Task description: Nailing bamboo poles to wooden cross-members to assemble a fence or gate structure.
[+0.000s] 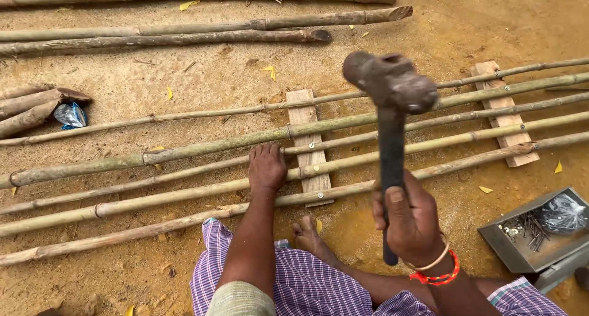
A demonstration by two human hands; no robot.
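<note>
The right hand (412, 221) has its fingers clamped round the lower handle of a hammer (391, 116), raised upright with the head well above the fingers. The head looks like heavy, rusty iron and the shaft stiff, so the weight sits far from the grip; a hold low on the handle gives swing but needs a firm wrist. Ahead and to the left, the left hand (266, 167) presses flat, fingers spread, on thin bamboo poles (184, 193), probably stiff but springy. Just beyond those fingers a wooden slat (308, 145) crosses under the poles. Right of the hammer grip sits a nail tray (532, 233).
</note>
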